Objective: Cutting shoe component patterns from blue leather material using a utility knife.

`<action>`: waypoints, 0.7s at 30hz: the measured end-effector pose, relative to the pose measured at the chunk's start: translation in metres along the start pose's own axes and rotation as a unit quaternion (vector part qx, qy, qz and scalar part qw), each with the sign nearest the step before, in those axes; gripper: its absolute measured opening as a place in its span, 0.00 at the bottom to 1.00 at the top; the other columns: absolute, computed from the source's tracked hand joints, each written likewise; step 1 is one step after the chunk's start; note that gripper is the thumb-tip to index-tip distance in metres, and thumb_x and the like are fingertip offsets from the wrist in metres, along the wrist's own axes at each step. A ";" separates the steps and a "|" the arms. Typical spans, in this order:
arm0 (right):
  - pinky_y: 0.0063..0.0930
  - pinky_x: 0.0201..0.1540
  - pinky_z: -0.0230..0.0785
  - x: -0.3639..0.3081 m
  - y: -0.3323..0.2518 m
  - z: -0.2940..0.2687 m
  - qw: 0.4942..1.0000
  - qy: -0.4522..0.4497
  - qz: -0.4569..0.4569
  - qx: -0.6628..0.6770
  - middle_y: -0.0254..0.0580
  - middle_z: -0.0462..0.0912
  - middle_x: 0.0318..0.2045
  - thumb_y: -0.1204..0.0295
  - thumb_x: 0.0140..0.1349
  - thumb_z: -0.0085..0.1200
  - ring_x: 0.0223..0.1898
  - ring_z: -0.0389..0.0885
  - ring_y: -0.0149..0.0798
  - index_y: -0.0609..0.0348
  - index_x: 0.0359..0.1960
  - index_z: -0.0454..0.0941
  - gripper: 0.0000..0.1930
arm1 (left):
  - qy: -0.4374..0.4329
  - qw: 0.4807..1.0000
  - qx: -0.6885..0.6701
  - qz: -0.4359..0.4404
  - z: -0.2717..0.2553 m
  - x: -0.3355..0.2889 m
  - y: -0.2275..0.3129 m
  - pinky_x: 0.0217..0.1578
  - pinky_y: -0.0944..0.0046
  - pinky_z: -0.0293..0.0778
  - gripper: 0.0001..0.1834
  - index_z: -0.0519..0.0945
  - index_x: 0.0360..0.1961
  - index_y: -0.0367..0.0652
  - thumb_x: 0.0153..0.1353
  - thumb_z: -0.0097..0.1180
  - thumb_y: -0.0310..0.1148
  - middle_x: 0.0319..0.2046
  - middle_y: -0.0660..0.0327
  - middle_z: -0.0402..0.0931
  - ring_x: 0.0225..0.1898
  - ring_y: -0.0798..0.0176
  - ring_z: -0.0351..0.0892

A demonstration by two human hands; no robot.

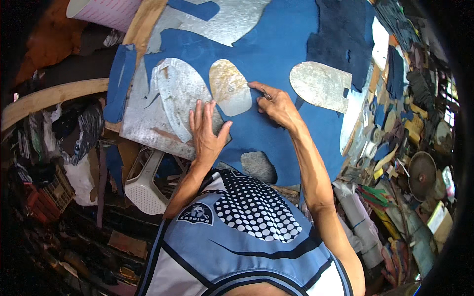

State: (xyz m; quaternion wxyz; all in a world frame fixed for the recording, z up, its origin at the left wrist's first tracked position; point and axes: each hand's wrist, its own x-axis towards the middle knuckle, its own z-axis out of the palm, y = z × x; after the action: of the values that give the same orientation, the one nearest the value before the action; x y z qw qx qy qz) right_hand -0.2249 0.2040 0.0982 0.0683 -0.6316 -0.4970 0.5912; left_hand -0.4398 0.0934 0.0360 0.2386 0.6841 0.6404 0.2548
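Blue sheet (276, 54) spread flat over worktop. Left hand (206, 130) open, fingers splayed, pressing near lower edge of brass-coloured metal template (229, 88); best kept firm against slipping. Right hand (277, 104) pinched on a small tool, hardly visible, at template's right edge; close tracing advisable.

Matt blue leather sheet (276, 54); dull, tarnished metal template (229, 86); scuffed metal plate (143, 118).
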 end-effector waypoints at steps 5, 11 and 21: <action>0.31 0.29 0.72 0.001 0.003 0.000 1.000 0.003 0.002 -0.005 0.41 0.79 0.22 0.75 0.59 0.49 0.24 0.78 0.32 0.52 0.64 0.75 0.27 | -0.004 1.000 -0.007 -0.006 0.000 0.002 0.002 0.72 0.39 0.40 0.44 0.55 0.71 0.32 0.60 0.65 0.39 0.66 0.52 0.69 0.74 0.43 0.51; 0.32 0.30 0.72 0.002 0.006 0.000 0.999 0.008 -0.027 -0.029 0.42 0.80 0.23 0.74 0.60 0.49 0.25 0.78 0.33 0.52 0.64 0.75 0.27 | -0.003 1.000 -0.017 -0.019 0.000 0.004 0.004 0.71 0.37 0.41 0.39 0.63 0.68 0.33 0.60 0.65 0.39 0.63 0.50 0.71 0.73 0.41 0.53; 0.24 0.18 0.69 -0.032 -0.017 -0.039 0.844 0.189 -0.077 0.496 0.35 0.71 0.22 0.62 0.70 0.54 0.16 0.73 0.29 0.64 0.62 0.62 0.26 | -0.079 0.974 0.070 0.201 -0.048 0.086 -0.022 0.70 0.39 0.52 0.11 0.86 0.42 0.45 0.57 0.65 0.29 0.60 0.56 0.73 0.70 0.45 0.61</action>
State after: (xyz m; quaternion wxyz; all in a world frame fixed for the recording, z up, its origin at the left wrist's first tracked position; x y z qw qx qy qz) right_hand -0.1960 0.2090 0.1426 0.5101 -0.5725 -0.1623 0.6211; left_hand -0.4838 0.1805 0.0613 0.1838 0.8318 0.4850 0.1978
